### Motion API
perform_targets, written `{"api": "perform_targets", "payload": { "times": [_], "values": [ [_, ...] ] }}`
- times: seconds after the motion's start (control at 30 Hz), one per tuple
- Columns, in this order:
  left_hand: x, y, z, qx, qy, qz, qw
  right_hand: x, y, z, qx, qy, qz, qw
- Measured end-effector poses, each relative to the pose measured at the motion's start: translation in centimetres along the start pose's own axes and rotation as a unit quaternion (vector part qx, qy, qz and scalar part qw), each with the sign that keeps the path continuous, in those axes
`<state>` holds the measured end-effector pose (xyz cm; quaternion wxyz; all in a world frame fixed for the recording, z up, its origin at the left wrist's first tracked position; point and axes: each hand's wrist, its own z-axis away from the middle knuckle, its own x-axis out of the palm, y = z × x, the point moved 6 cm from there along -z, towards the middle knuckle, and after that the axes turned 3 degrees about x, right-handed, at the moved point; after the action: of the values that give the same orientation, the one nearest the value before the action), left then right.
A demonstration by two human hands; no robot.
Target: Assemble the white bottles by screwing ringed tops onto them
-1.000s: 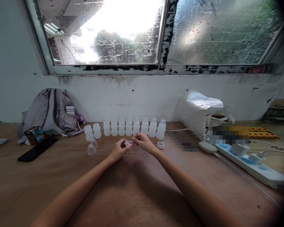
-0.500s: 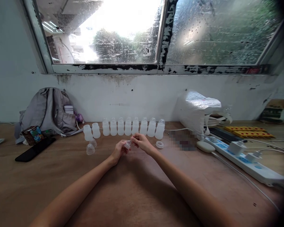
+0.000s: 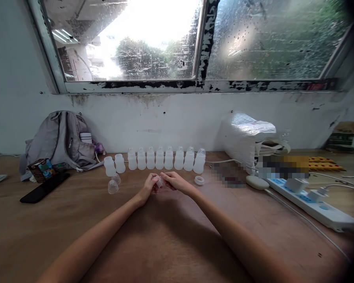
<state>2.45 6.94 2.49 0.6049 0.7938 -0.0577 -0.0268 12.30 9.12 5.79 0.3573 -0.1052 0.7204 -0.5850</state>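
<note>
Between my two hands is a small clear plastic piece (image 3: pixel 159 182). My left hand (image 3: pixel 150 186) is closed on its left side. The closed fingers of my right hand (image 3: pixel 171 181) touch the piece from the right and hide part of it. Behind them stands a row of several translucent bottles with clear domed tops (image 3: pixel 168 159). At the row's left end are two bottles without domes (image 3: pixel 120 163). Two clear domed caps (image 3: pixel 113 187) lie in front of these. A white ring (image 3: pixel 199 180) rests on the table to the right of my right hand.
A grey backpack (image 3: pixel 60 139), a small box (image 3: pixel 43 169) and a black phone (image 3: pixel 45 188) are at the left. On the right are a white bag (image 3: pixel 242 137), a round white device (image 3: pixel 257 182), a power strip (image 3: pixel 327 214) with plugs and cables, and yellow parts (image 3: pixel 327 163).
My right hand has come down slightly and lies closer against my left hand, covering more of the clear piece. The bottles, caps and ring have stayed in place.
</note>
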Motion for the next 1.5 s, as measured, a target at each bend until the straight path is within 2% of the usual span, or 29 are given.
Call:
{"api": "perform_targets", "payload": {
  "times": [0.1, 0.13, 0.17, 0.2, 0.27, 0.33, 0.4, 0.43, 0.5, 0.57, 0.63, 0.7, 0.77, 0.83, 0.87, 0.93, 1.0, 1.03, 1.1, 1.17, 1.23, 1.37, 1.5],
  "values": [
    [-0.6, 2.4, -0.2, 0.015, -0.032, -0.081, 0.996, -0.7, -0.4, 0.1, -0.016, 0.002, 0.011, 1.0],
    [-0.9, 3.7, -0.3, 0.04, -0.064, -0.182, 0.98, -1.2, -0.4, 0.1, -0.016, 0.015, 0.017, 1.0],
    [-1.6, 5.3, -0.6, 0.074, -0.076, -0.289, 0.951, -1.6, -0.4, 0.0, -0.014, 0.033, 0.024, 0.999],
    [-2.8, 7.1, -1.0, 0.109, -0.054, -0.38, 0.917, -2.1, -0.3, 0.0, -0.012, 0.052, 0.03, 0.998],
    [-6.1, 10.5, -2.1, 0.147, 0.047, -0.537, 0.829, -2.7, 0.1, 0.0, -0.006, 0.079, 0.042, 0.996],
    [-9.9, 12.7, -3.4, 0.114, 0.146, -0.671, 0.718, -2.8, 0.5, -0.1, 0.001, 0.084, 0.053, 0.995],
    [-13.3, 13.4, -4.7, 0.054, 0.197, -0.748, 0.632, -2.6, 0.8, -0.2, 0.004, 0.086, 0.057, 0.995],
    [-14.6, 12.9, -5.3, 0.014, 0.187, -0.773, 0.606, -2.5, 0.8, -0.2, 0.002, 0.088, 0.056, 0.995],
    [-16.6, 11.4, -6.1, -0.059, 0.147, -0.804, 0.573, -2.4, 0.6, -0.2, -0.004, 0.094, 0.052, 0.994],
    [-17.6, 9.8, -6.3, -0.1, 0.114, -0.815, 0.559, -2.5, 0.2, -0.1, -0.009, 0.104, 0.05, 0.993],
    [-17.6, 9.0, -6.1, -0.09, 0.109, -0.816, 0.561, -2.7, 0.0, -0.1, -0.014, 0.114, 0.05, 0.992],
    [-16.7, 9.4, -5.5, -0.043, 0.123, -0.81, 0.571, -3.0, -0.2, 0.0, -0.018, 0.122, 0.051, 0.991],
    [-15.2, 10.7, -4.5, 0.023, 0.151, -0.795, 0.587, -3.3, -0.3, 0.0, -0.02, 0.13, 0.05, 0.99],
    [-13.1, 12.4, -3.0, 0.098, 0.192, -0.759, 0.614, -3.5, -0.4, 0.1, -0.018, 0.14, 0.046, 0.989],
    [-12.0, 13.1, -2.0, 0.135, 0.214, -0.727, 0.638, -3.6, -0.5, 0.1, -0.018, 0.143, 0.041, 0.989],
    [-9.8, 13.5, -0.4, 0.169, 0.216, -0.641, 0.717, -3.8, -0.8, 0.1, -0.022, 0.146, 0.026, 0.989],
    [-7.5, 12.2, 0.7, 0.147, 0.17, -0.546, 0.807, -4.0, -1.3, 0.1, -0.031, 0.145, 0.007, 0.989],
    [-6.3, 11.4, 1.1, 0.137, 0.151, -0.505, 0.839, -4.0, -1.5, 0.2, -0.037, 0.142, -0.001, 0.989],
    [-4.2, 9.6, 1.7, 0.133, 0.097, -0.446, 0.88, -4.1, -2.3, 0.4, -0.051, 0.129, -0.012, 0.99],
    [-2.7, 8.0, 1.9, 0.146, 0.063, -0.409, 0.898, -4.0, -3.0, 0.6, -0.065, 0.108, -0.015, 0.992],
    [-2.0, 6.6, 1.8, 0.147, 0.047, -0.388, 0.909, -3.8, -3.6, 0.9, -0.071, 0.079, -0.003, 0.994],
    [-2.3, 4.3, 1.5, 0.113, 0.057, -0.348, 0.929, -3.3, -3.9, 1.1, -0.076, 0.039, 0.074, 0.994],
    [-2.7, 2.7, 1.7, 0.097, 0.068, -0.327, 0.938, -3.1, -4.2, 1.1, -0.108, 0.057, 0.165, 0.979]
  ]
}}
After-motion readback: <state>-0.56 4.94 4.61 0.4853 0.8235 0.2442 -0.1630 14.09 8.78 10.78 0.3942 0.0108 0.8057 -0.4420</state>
